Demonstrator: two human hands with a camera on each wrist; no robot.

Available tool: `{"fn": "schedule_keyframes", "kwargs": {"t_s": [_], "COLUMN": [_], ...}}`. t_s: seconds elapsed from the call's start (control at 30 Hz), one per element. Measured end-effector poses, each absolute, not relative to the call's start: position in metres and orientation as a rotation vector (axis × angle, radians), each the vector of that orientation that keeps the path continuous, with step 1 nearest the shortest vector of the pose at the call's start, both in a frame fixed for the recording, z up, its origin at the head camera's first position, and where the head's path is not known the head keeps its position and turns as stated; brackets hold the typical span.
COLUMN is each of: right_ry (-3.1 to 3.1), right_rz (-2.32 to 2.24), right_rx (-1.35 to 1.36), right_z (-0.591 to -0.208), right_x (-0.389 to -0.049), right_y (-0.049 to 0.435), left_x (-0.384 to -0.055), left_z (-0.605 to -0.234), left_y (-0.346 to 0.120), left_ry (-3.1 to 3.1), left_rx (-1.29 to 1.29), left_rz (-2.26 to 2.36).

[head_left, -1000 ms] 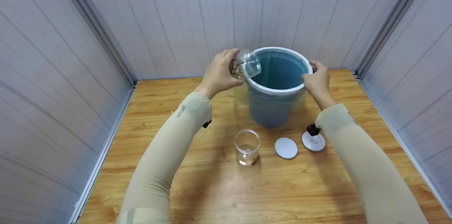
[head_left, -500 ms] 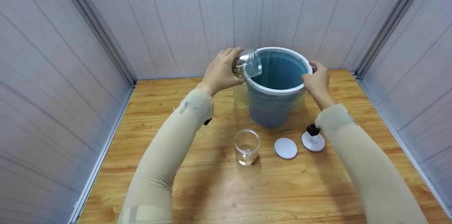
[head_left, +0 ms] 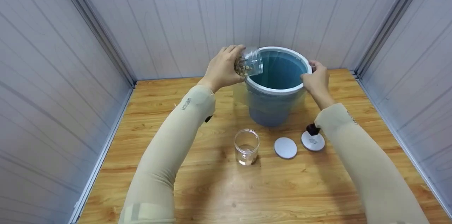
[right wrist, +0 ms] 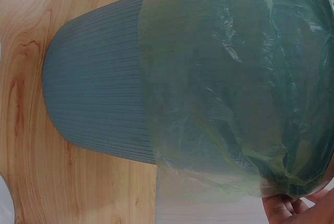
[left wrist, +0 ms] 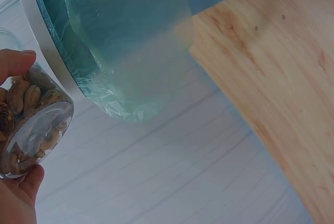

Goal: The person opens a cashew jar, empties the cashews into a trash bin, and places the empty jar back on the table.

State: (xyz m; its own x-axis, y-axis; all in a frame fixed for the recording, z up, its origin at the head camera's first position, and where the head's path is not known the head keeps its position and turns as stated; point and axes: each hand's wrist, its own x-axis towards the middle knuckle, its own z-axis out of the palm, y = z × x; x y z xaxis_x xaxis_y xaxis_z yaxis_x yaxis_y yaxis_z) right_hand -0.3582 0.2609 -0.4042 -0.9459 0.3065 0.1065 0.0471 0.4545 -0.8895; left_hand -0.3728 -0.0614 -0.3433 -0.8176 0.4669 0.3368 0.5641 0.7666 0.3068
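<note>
My left hand (head_left: 224, 66) grips a clear plastic jar (head_left: 255, 60) by its base end. The jar lies tilted, its open mouth over the left rim of a blue trash can (head_left: 270, 112). Inside, brown nuts (left wrist: 31, 98) that look like peanuts are gathered at the lower side; none is seen falling. A thin greenish bin liner (right wrist: 209, 78) hangs over the can's outside, held under a white rim ring (head_left: 275, 92). With thumb and fingers, my right hand (head_left: 317, 79) holds the right side of that rim; its fingertips are partly hidden by the can.
A second clear jar (head_left: 247, 148) stands upright and uncapped in front of the can. Two round white lids (head_left: 285, 148) lie to its right, one of them below the right wrist camera. Panelled walls (head_left: 169, 22) enclose the wooden table (head_left: 212, 195) at the back and sides.
My left hand has moved slightly right and up, bringing the jar's mouth a little further over the rim. The nuts have shifted inside the jar. My right hand stays on the rim.
</note>
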Motion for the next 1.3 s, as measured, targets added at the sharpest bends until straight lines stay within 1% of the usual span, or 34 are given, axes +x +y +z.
{"fn": "schedule_keyframes", "kwargs": {"t_s": [1.3], "right_ry": [-2.47], "right_rz": [1.476], "right_rx": [-0.343], "right_z": [-0.403], "right_x": [-0.356], "right_y": [0.262], "left_x": [-0.376], "left_z": [-0.334], "left_y": [-0.047], "left_ry": [-2.705], "left_rx": [-0.921], "left_rz": [-0.313]}}
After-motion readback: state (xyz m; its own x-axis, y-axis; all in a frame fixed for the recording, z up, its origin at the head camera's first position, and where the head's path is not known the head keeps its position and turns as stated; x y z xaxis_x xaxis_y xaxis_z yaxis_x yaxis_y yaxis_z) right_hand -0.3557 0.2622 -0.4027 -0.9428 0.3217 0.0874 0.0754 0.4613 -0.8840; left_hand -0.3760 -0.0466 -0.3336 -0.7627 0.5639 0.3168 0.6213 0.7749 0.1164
